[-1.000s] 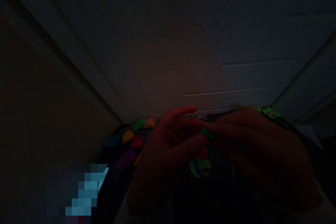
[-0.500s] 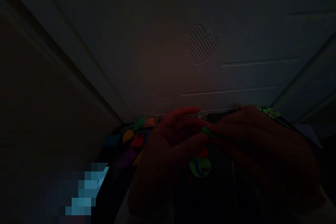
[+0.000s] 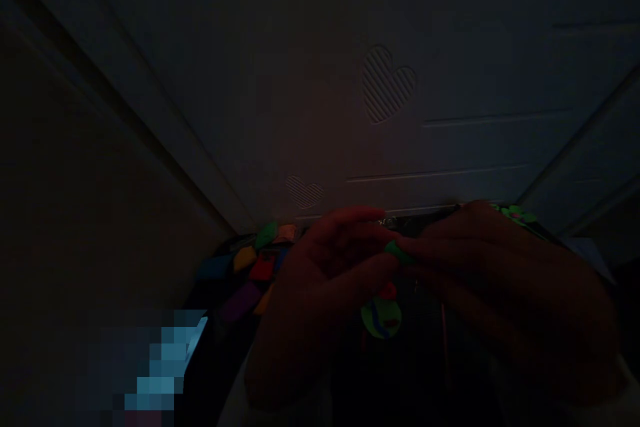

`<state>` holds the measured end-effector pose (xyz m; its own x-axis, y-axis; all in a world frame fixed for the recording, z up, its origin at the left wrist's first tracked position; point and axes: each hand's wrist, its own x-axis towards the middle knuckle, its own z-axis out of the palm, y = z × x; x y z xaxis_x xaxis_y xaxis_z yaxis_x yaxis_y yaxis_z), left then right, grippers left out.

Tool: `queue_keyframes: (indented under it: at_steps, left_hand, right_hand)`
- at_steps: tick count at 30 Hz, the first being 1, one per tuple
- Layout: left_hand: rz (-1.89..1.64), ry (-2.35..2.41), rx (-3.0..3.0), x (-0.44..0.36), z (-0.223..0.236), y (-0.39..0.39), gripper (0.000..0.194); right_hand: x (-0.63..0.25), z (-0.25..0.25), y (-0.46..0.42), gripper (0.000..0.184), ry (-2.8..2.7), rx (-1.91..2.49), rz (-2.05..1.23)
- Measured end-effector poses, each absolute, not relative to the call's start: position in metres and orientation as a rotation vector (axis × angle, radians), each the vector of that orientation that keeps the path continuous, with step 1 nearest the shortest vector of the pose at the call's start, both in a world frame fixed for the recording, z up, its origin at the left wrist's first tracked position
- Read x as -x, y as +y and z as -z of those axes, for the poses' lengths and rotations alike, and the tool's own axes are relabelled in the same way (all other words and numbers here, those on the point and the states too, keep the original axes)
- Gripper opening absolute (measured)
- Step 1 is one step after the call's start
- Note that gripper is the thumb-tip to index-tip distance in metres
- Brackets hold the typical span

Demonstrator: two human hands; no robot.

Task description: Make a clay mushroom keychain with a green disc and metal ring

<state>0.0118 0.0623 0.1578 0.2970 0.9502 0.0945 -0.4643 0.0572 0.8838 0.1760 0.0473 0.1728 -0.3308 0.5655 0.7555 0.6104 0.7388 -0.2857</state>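
Observation:
The scene is very dark. My left hand [image 3: 320,280] and my right hand [image 3: 500,280] meet at the centre, their fingertips pinched together on a small green piece [image 3: 397,251]. Just below the fingers lies a green disc with red and blue marks [image 3: 381,315] on a dark surface [image 3: 425,373]. Several coloured pieces, green, orange, yellow, red and purple [image 3: 257,263], lie left of my left hand. More green pieces [image 3: 517,215] show behind my right hand.
A pale panel with two ribbed heart shapes [image 3: 386,83] rises behind the hands. A dark slanted frame [image 3: 115,107] runs down the left. A blurred bright blue patch [image 3: 160,367] sits at the lower left.
Both hands stay together on the green piece, with only slight finger shifts. The picture has grown a little darker.

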Motion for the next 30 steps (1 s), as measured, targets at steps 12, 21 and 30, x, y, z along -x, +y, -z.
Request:
queue_keyframes:
  at_steps: [12,21,30]
  left_hand:
    - [-1.224,0.631,-1.014,-0.0123,-0.1551,0.0618,0.029]
    - [-1.240,0.635,-1.031,-0.0112,-0.1546,0.0627,0.028]
    - [-1.238,0.567,-1.065,-0.0109,-0.1543,0.0623,0.035]
  right_hand:
    - [-0.1771,-0.1699,0.0481,0.016,-2.002,0.893,0.082]
    - [-0.1800,-0.1708,0.0465,0.016,-2.045,0.895,0.078]
    - [-0.1744,-0.1661,0.0480,0.022,-1.943,0.980,0.060]
